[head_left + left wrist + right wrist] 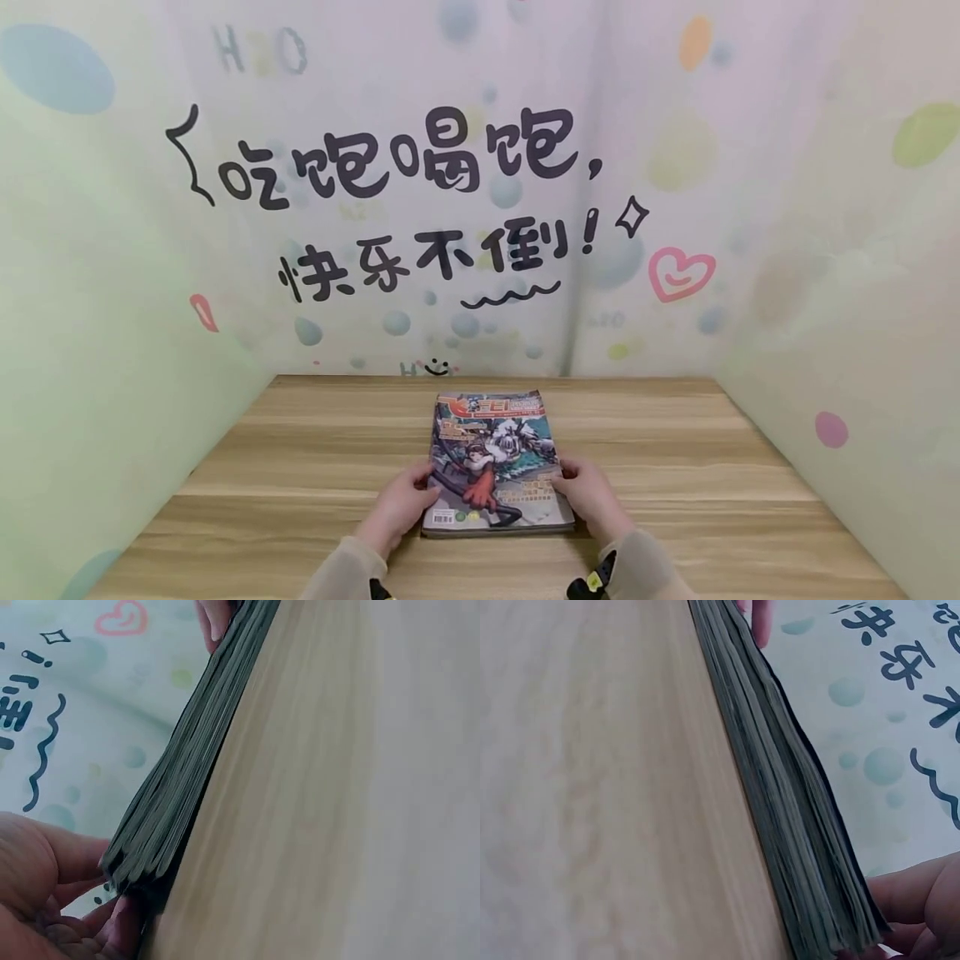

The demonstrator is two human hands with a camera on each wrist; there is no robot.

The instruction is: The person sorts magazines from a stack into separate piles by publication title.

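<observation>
A person's two bare hands are gripping a thick paper magazine with a colourful picture cover (495, 462), one at each side. The left hand (401, 504) is holding its left edge and the right hand (595, 500) is holding its right edge, with the thumbs showing near the cover and most of the other fingers hiding beside or under it. The magazine is lying face up on the light brown wooden table (300, 467), near the middle, with its short bottom edge facing the person. Its grey page edges (195, 750) are showing up close in the wrist views, bunching in layers, so I cannot tell if it is one book or a few in a pile. A dark gap is hiding under its corner in the left wrist view, so I cannot tell if all of the bottom is touching the table. The small words on the cover are looking too blurry to read. Two beige sleeves (645, 571) are running off the bottom of the head view, and the black wrist straps (592, 583) are getting cut off there too. Behind, a pale, spotty wall (750, 167) is standing, showing big black writing.
</observation>
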